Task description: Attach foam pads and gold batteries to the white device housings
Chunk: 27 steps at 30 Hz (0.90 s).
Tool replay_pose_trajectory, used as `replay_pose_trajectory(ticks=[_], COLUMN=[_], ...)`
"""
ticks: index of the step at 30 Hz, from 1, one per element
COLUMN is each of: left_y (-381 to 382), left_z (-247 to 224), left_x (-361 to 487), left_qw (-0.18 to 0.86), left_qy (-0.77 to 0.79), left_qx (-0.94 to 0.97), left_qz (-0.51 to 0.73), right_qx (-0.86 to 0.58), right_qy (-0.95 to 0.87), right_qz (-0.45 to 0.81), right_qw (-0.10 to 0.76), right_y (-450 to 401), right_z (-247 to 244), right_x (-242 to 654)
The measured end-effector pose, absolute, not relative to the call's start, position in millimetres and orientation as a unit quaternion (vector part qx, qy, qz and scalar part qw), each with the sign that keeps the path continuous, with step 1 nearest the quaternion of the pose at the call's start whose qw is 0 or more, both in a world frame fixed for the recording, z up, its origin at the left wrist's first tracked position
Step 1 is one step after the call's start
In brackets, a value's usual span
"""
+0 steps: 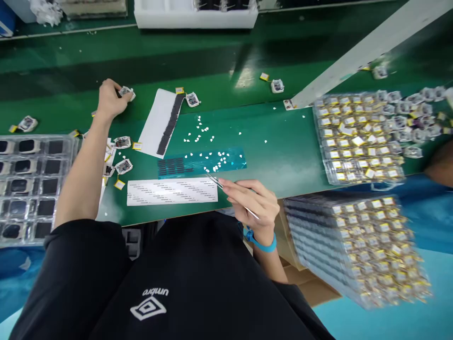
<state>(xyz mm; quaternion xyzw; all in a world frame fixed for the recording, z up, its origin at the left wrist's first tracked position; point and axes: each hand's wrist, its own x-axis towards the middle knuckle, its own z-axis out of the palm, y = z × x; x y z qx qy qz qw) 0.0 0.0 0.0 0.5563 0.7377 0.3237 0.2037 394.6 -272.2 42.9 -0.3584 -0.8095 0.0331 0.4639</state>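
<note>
My left hand (112,100) reaches to the far left of the bench, its fingers closed on a small white device housing (126,93). In my right hand (255,204), near the bench's front edge, is a pair of metal tweezers (214,181). The tweezer tips point at small white pieces scattered on a teal strip (231,159), which also bears rows of dark strips. Just in front of it lies a white printed sheet (171,191). A white sheet with a black band (155,123) rests at an angle between my hands. Beside my left forearm are more housings (123,166) with yellow-edged batteries.
A clear tray of dark-faced units (74,156) stands at left. At right are a tray full of batteries (327,160), a pile of housings (403,108) and a tall tray stack (318,231). A white post (354,56) slants over the bench. A white foam tray (194,20) sits at the back.
</note>
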Motion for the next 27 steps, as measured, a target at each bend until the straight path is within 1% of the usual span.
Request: replay_pose_trajectory(ticks=[5, 9, 12, 16, 20, 23, 25, 27], left_y=[-11, -28, -32, -26, -19, -21, -30, -46], left_z=[-8, -26, -32, -15, 11, 17, 15, 12], left_x=[21, 61, 89, 106, 118, 137, 152, 165], left_qw=[0.214, 0.251, 0.254, 0.265, 0.351, 0.408, 0.412, 0.402], left_qy=[0.743, 0.712, 0.695, 0.649, 0.533, 0.447, 0.407, 0.389], left_qx=[0.547, 0.564, 0.574, 0.609, 0.697, 0.747, 0.767, 0.767], left_qz=[0.321, 0.334, 0.349, 0.371, 0.327, 0.276, 0.275, 0.313], right_qx=[-0.380, -0.382, -0.360, -0.371, -0.399, -0.396, -0.393, -0.420], right_qy=[-0.781, -0.777, -0.786, -0.780, -0.758, -0.766, -0.768, -0.739], right_qz=[0.037, 0.058, 0.056, 0.048, 0.047, 0.041, 0.053, 0.090], right_qw=[0.495, 0.496, 0.499, 0.501, 0.514, 0.506, 0.503, 0.519], right_y=[-272, -269, -267, -269, -271, -272, -272, -273], right_z=[36, 34, 36, 38, 38, 39, 40, 40], right_x=[401, 396, 391, 394, 400, 398, 396, 394])
